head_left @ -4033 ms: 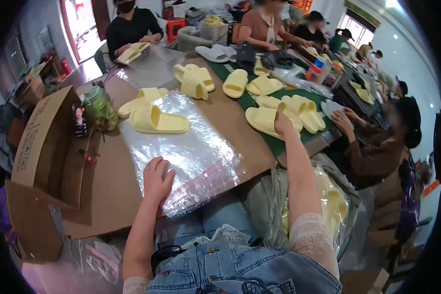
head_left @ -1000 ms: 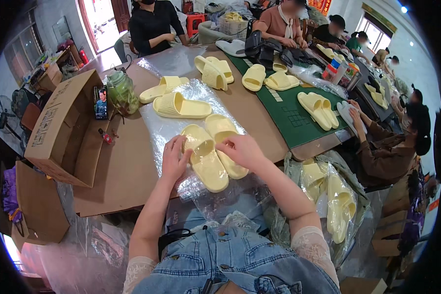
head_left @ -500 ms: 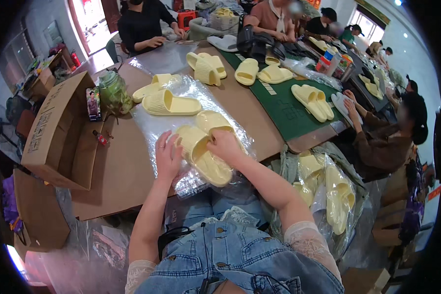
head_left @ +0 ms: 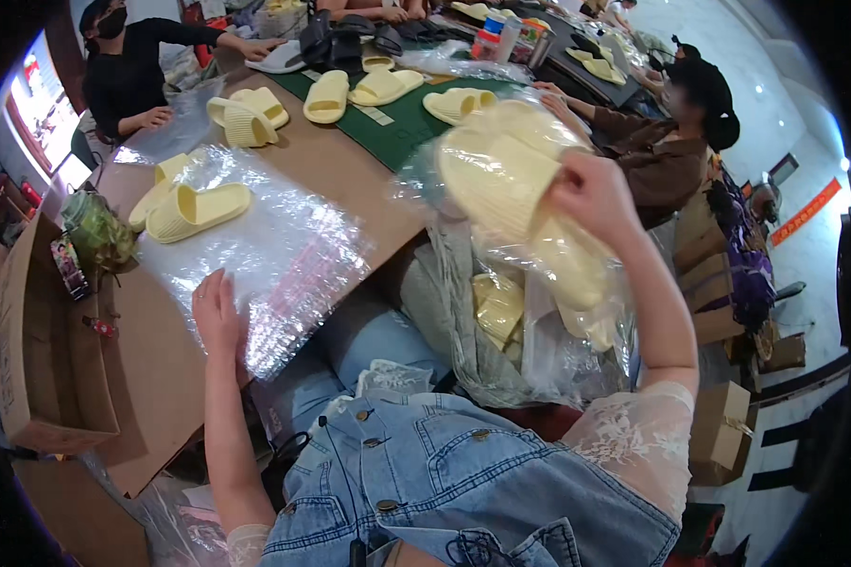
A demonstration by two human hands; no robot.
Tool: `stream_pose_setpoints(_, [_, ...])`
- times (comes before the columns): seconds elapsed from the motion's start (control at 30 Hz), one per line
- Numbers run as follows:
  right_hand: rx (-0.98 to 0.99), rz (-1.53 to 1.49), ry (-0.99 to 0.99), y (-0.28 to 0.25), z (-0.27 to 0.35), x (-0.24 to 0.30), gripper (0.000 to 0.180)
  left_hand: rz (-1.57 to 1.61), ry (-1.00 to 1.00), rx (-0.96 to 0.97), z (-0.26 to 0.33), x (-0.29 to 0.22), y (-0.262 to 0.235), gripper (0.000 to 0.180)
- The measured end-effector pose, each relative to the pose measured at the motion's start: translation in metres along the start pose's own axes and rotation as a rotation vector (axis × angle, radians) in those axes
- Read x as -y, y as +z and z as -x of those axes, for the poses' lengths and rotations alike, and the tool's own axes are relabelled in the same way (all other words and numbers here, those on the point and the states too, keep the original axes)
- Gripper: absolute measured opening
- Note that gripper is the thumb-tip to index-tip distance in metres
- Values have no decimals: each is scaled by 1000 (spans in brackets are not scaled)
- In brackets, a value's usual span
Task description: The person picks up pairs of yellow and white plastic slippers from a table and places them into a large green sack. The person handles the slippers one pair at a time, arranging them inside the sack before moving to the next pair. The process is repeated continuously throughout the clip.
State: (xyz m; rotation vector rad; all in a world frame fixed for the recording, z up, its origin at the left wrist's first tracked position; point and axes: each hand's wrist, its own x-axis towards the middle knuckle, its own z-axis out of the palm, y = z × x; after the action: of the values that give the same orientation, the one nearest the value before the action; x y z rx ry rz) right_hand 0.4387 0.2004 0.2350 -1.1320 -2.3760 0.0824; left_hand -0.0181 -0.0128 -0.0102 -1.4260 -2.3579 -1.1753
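A pair of pale yellow slippers (head_left: 501, 180) in a clear plastic bag hangs from my right hand (head_left: 594, 197), its fingers closed on the upper part. The pair is held up over the grey-green sack (head_left: 463, 326) beside the table. My left hand (head_left: 217, 314) lies flat with fingers out at the near edge of a stack of clear plastic bags (head_left: 298, 250) and holds nothing. Beyond it, at the stack's far left, rests another pair of yellow slippers (head_left: 199, 213). Bagged yellow slippers (head_left: 498, 310) show inside the sack, partly hidden by the held pair.
An open cardboard box (head_left: 52, 378) and a green jar (head_left: 99, 227) stand at the left. More yellow slippers (head_left: 248, 115) lie farther back, some on a green mat (head_left: 364, 132). Co-workers sit around the table, one in brown (head_left: 657, 161) close at the right.
My right hand has lifted the yellow slippers off the bags and carried them right, over the sack. My left hand has let go of them. The view has swung right.
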Motion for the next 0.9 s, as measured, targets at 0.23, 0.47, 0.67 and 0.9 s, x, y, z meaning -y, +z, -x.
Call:
stream_pose_setpoints(0.23, [399,473,431,-4,101,-100,27,-59,59,46,-3,-6,2,31])
stream_pose_setpoints(0.47, [243,324,518,96,130,-111,51,-63,64,41,0,0,-2,30])
stream_pose_setpoints(0.67, [412,335,503,77,127,-119,46,-45,64,28,2,5,4,23])
stream_pose_setpoints(0.9, [566,256,583,35,135,-121,37,-60,80,45,1,-3,-1,24])
